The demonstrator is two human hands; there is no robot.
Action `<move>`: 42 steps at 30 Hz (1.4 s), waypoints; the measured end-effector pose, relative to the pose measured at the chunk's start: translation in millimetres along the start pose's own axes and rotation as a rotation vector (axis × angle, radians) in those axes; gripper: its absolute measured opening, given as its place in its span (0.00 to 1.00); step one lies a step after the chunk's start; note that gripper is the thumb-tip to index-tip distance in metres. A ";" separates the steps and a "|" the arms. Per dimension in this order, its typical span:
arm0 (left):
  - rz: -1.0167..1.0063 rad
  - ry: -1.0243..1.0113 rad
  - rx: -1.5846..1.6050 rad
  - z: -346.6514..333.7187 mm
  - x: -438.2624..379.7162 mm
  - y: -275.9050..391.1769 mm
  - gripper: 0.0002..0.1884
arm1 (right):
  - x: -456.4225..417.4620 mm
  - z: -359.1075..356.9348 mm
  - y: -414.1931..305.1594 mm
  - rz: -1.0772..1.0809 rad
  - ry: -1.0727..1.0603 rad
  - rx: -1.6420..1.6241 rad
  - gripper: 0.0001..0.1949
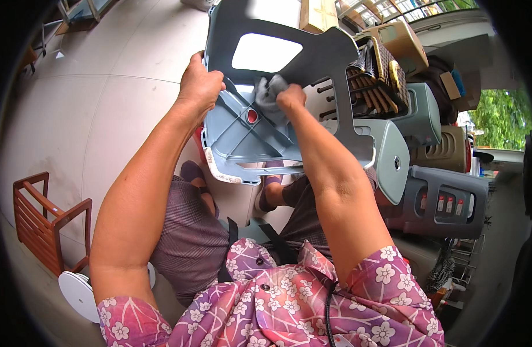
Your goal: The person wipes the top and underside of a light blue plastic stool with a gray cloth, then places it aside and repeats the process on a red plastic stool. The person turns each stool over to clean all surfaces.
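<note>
A blue-grey plastic stool [266,139] is tipped so that its hollow, ribbed underside faces me, with a round red spot at the centre of the ribs. My left hand [201,82] grips the stool's edge on the left side. Inside the hollow, my right hand [292,97] holds a crumpled grey cloth [270,97] against or close to the inner surface; exact contact cannot be told. My right forearm passes over the near rim of the stool. Pale, worn patches show on the stool's lower left corner.
At right stand a green-grey stool [389,160], a dark grey plastic stool [448,201], a tan stool [400,43] and stacked wicker-like seats [378,78]. A small slatted wooden stool [45,217] and white discs [77,295] are at lower left. A cardboard box [318,15] stands beyond.
</note>
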State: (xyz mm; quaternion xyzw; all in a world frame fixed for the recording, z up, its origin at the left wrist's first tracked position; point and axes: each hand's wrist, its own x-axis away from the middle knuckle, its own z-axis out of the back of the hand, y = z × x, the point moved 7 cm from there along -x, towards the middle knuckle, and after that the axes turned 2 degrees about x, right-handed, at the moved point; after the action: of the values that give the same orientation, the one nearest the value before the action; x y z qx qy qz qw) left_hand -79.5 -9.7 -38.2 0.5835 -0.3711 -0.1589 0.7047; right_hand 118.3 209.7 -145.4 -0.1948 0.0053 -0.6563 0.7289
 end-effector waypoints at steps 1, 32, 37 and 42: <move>-0.021 0.018 0.005 1.4 -1.9 -1.9 0.31 | 9.8 -7.5 -2.9 0.117 -0.009 0.079 0.21; -0.016 -0.019 -0.054 -4.1 0.7 3.2 0.29 | 120.1 3.5 17.6 0.932 -0.816 1.239 0.19; -0.028 -0.027 -0.042 -5.7 -5.5 -0.3 0.29 | 104.9 -23.1 25.1 1.122 -0.589 1.148 0.24; -0.063 -0.048 -0.063 -0.7 -13.0 -6.3 0.27 | 106.3 19.6 15.6 0.784 -0.952 1.070 0.33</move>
State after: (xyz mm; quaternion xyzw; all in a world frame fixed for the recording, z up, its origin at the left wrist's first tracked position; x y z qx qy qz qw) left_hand -86.5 -2.4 -48.5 0.5684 -0.3645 -0.2065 0.7081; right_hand 153.1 114.2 -105.4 -0.0624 -0.5514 -0.1141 0.8240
